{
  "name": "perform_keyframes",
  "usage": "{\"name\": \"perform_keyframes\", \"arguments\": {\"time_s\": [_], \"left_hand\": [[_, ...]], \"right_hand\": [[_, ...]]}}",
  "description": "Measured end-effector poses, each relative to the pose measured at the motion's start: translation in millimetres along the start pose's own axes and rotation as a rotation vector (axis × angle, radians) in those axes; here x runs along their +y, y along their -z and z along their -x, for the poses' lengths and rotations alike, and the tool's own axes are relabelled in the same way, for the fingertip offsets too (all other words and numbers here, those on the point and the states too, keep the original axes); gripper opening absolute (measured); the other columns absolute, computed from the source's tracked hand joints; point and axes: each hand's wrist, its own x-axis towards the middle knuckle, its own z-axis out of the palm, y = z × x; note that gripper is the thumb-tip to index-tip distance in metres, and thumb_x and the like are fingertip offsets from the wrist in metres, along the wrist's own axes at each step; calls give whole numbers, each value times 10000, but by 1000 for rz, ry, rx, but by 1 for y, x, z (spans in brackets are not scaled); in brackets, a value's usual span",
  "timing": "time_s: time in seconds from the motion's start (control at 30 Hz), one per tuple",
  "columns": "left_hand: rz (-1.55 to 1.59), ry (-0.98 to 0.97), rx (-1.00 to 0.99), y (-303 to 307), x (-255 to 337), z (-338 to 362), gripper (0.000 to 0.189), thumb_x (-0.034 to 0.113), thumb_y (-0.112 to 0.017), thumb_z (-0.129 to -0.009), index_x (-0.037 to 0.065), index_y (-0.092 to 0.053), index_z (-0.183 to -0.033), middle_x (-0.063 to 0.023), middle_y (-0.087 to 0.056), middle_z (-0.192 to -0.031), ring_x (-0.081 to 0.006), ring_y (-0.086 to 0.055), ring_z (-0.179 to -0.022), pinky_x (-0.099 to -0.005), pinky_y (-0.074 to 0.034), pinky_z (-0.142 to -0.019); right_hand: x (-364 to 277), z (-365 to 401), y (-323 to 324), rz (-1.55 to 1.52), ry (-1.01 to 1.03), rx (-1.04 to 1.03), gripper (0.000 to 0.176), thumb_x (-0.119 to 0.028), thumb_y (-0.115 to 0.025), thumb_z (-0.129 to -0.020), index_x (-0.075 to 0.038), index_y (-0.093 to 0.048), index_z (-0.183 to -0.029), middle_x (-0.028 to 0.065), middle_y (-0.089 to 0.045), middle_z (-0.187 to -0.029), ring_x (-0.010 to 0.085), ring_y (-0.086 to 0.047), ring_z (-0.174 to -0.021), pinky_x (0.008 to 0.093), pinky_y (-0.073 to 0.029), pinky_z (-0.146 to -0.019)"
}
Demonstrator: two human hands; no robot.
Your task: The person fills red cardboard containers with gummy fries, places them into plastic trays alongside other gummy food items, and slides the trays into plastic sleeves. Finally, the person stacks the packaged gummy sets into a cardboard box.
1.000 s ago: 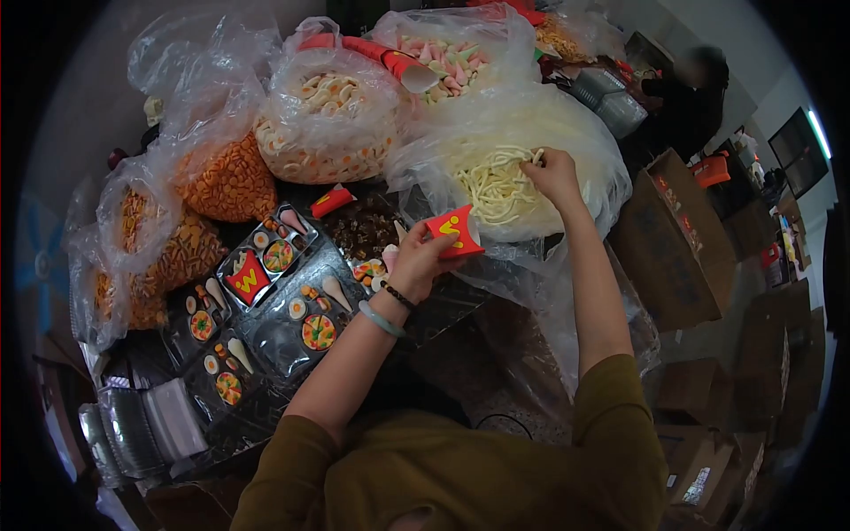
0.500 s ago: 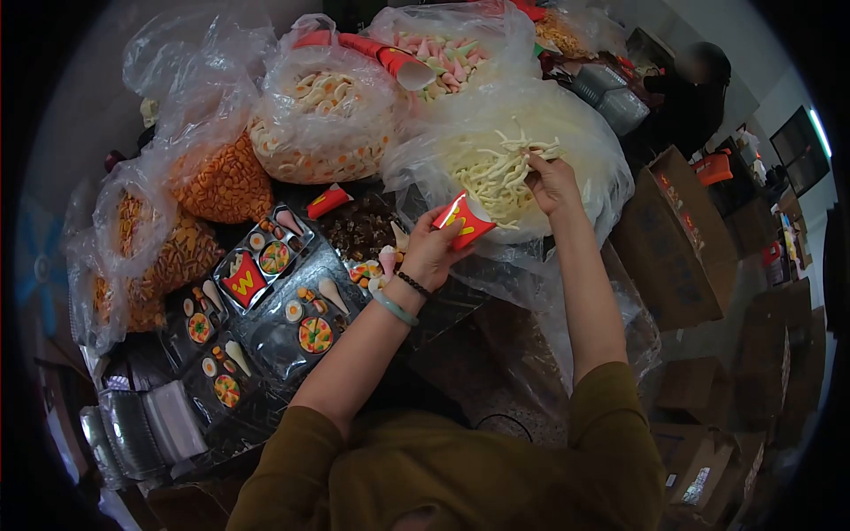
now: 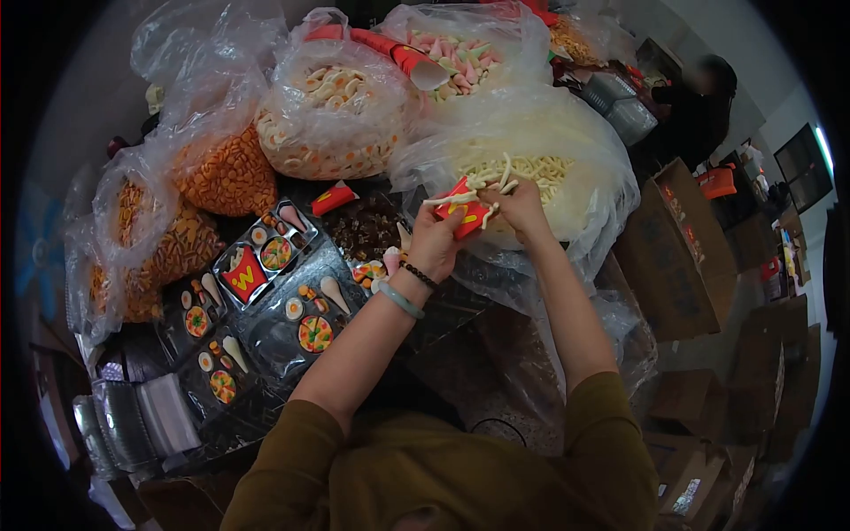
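The person's left hand (image 3: 432,251) has its fingers clamped on the red carton (image 3: 468,215), seemingly steadying it against the pale strips (image 3: 505,184) pinched in the right hand's (image 3: 522,212) fingers, at the plastic bag's (image 3: 604,190) near-left side, perhaps for short reach.

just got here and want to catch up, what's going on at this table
The left hand holds a small red carton while the right hand brings pale candy strands to its opening. One filled carton already sits in a plastic tray, and another red carton lies near the bags. The other trays in front hold candies but no carton.
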Motion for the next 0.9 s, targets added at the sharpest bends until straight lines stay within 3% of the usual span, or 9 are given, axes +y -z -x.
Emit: {"name": "perform_keyframes", "arguments": {"time_s": [0.03, 0.17, 0.27, 0.43, 0.57, 0.67, 0.7, 0.8, 0.9], "left_hand": [[-26, -7, -15, 2, 1, -1, 366, 60, -576, -896, 80, -403, -1218, -107, -509, -1187, -256, -581, -1028, -429, -568, -762], [-104, 55, -6, 3, 13, -2, 360, 63, -566, -903, 79, -402, -1224, -130, -498, -1189, -282, -581, -1025, -453, -567, -778], [-153, 79, -15, 6, 25, -6, 365, 63, -568, -902, 80, -400, -1225, -125, -509, -1176, -272, -597, -991, -429, -577, -734], [-206, 78, -103, 12, 35, -11, 378, 91, -618, -877, 78, -415, -1195, -116, -534, -1137, -260, -609, -963, -404, -586, -683], [-221, 110, 39, 5, 36, -8, 412, 136, -690, -832, 56, -450, -1158, -118, -558, -1110, -273, -613, -954, -434, -578, -723], [-160, 117, 121, 9, 38, -14, 411, 165, -723, -809, 45, -488, -1124, -114, -584, -1074, -260, -621, -926, -443, -572, -752], [-131, 115, 141, 9, 38, -14, 409, 173, -732, -801, 42, -500, -1112, -113, -594, -1054, -250, -626, -911, -440, -571, -754], [-127, 126, 129, 9, 36, -14, 378, 169, -736, -795, 38, -528, -1081, -95, -620, -982, -226, -637, -882, -433, -572, -756], [-88, 131, 65, 12, 30, -17, 507, 157, -801, -727, 12, -470, -1082, -106, -595, -980, -222, -635, -820, -429, -578, -685]], "right_hand": [[-9, 4, 0, 161, -12, -29, 171, -86, -700, -778, 1, -659, -919, 56, -655, -787, 113, -609, -787, 272, -506, -685], [-25, 2, 20, -114, -140, -392, 279, -106, -726, -771, -1, -625, -1009, 34, -646, -876, 94, -593, -782, 215, -477, -701], [-32, 17, 11, 17, 77, -400, 338, -60, -741, -751, 8, -605, -1053, 30, -638, -914, 90, -593, -795, 227, -488, -703], [-5, 5, -3, -220, -54, -187, 225, 3, -699, -767, -9, -635, -982, 42, -658, -872, 107, -619, -782, 246, -509, -694], [-9, -3, -6, -292, -179, -489, 241, 4, -653, -775, 10, -640, -1015, 46, -663, -891, 119, -625, -779, 252, -506, -685], [-17, 0, -12, -169, 18, -372, 277, -32, -653, -785, 28, -619, -1053, 47, -663, -892, 121, -626, -778, 254, -506, -676], [-24, 9, -18, -64, 122, -206, 244, -74, -641, -801, 49, -631, -1011, 58, -668, -856, 115, -629, -775, 259, -505, -671], [-31, 16, -22, 422, 116, -67, 221, -95, -636, -803, 62, -646, -958, 67, -669, -814, 105, -627, -774, 266, -504, -665], [-28, 12, -21, 221, 64, -332, 308, -98, -662, -793, 15, -633, -1078, 51, -659, -820, 122, -612, -757, 255, -496, -723]]}}
